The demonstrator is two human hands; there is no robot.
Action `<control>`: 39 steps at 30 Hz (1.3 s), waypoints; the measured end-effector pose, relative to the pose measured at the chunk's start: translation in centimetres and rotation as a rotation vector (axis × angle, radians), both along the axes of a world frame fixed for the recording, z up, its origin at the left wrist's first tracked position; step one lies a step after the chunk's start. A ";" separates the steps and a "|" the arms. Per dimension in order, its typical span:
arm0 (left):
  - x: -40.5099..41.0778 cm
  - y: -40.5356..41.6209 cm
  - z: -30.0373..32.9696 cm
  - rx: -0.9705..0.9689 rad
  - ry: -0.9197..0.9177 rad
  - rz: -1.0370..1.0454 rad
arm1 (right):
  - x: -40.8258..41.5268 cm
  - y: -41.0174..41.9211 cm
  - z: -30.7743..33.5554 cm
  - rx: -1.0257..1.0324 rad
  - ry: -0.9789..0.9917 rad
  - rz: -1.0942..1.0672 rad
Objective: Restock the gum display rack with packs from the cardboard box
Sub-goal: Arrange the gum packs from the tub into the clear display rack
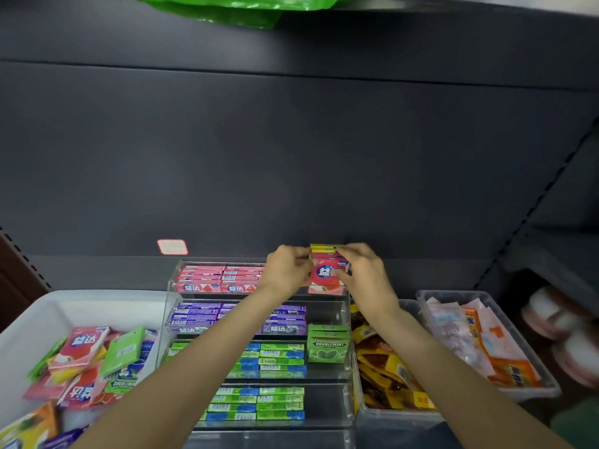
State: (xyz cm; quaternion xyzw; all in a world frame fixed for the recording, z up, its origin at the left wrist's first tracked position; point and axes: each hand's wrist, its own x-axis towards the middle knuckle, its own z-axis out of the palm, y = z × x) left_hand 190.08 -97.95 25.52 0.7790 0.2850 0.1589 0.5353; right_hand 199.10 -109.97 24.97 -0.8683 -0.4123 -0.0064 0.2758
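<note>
Both hands, left [287,268] and right [359,270], pinch a red gum pack [326,274] at the rack's [343,319] top right slot. I'd square it upright, then slide it back gently.

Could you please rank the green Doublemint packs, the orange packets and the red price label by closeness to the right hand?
1. green Doublemint packs, just below the right hand.
2. red price label, far left.
3. orange packets, lower right bin.

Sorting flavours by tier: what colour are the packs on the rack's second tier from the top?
Purple, with white barcode labels, seen in the head view.
</note>
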 end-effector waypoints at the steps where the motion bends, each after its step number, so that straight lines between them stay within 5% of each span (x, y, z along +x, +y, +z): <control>1: 0.0 -0.1 -0.1 -0.005 -0.009 0.002 | -0.1 0.0 0.0 0.005 -0.002 -0.004; 8: -0.5 -0.2 -0.1 -0.061 -0.036 0.055 | -0.5 0.2 -0.1 -0.033 -0.037 -0.036; 11: -0.9 0.3 0.1 0.147 0.019 0.058 | -0.7 -0.1 0.0 -0.049 -0.153 -0.028; 15: -3.0 0.7 0.4 0.316 -0.019 0.044 | -2.8 0.5 0.3 0.174 -0.255 0.085; 23: -14.3 4.6 -0.5 0.444 -0.004 0.151 | -12.5 6.2 -1.2 0.284 -0.067 0.287; 32: -34.9 16.4 -6.6 0.484 0.305 0.385 | -27.7 16.6 -6.8 0.011 0.085 0.450; 39: -44.8 22.3 -9.4 0.488 0.471 0.312 | -36.5 22.1 -11.0 -0.190 0.215 0.421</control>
